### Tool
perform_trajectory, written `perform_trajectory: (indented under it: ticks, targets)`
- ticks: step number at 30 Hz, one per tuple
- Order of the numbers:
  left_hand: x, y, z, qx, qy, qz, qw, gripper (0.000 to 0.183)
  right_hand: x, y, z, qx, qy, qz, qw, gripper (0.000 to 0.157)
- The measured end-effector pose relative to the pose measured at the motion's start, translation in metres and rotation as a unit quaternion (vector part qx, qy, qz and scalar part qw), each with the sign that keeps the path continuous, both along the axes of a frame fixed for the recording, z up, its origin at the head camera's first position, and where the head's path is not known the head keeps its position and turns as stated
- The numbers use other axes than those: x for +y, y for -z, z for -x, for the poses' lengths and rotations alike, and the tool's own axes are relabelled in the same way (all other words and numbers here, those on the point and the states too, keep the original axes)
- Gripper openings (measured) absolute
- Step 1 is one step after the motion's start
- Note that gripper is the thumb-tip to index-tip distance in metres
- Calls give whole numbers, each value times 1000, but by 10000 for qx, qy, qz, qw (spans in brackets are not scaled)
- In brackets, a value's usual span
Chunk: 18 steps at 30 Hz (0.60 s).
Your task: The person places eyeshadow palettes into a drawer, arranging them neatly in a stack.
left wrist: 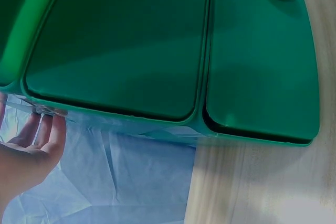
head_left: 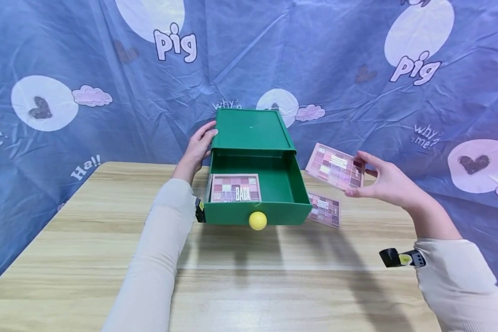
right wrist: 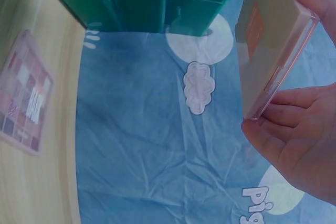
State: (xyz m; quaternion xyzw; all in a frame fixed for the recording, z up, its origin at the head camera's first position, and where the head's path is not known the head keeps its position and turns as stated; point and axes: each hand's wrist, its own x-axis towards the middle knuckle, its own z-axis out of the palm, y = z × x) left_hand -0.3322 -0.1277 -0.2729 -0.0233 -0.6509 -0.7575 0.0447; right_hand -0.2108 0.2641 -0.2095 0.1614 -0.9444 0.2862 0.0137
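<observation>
A green drawer box (head_left: 253, 129) stands with its drawer (head_left: 274, 184) pulled out toward me, a yellow round knob (head_left: 257, 221) on its front. Inside the drawer's left side lies an eyeshadow palette (head_left: 234, 188) with "BACK" lettering. My left hand (head_left: 199, 145) holds the box at its left side; its fingers (left wrist: 52, 132) reach the box's edge in the left wrist view. To the right of the box, my right hand (head_left: 382, 182) pinches a second eyeshadow palette (head_left: 335, 167) by its right end, raised and tilted. Its plain back faces the right wrist camera.
A third palette (head_left: 325, 210) lies on the wooden table (head_left: 240, 299) beside the drawer's right side, partly hidden by it. Behind the table hangs a blue cloth (head_left: 336, 55) with printed words and hearts.
</observation>
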Motion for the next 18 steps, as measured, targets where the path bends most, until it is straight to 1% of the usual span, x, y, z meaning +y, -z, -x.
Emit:
perform_trajectory:
  ticks: [2,6,13,18]
  targets:
    - [0,0,0,7,-6,30,10000,41,-3,-2,1,-17,35,6,10000,97]
    - [0,-1,0,-13,-8,51,10000,41,-12,-7,2,-18,-30,48,10000,96]
    - [-1,0,0,-20,18,-16,10000,42,-34,-14,8,103,-316,235,9992,94]
    - [-1,0,0,8,32,-14,10000,42,-48,-18,11,285,-545,331,9976,93]
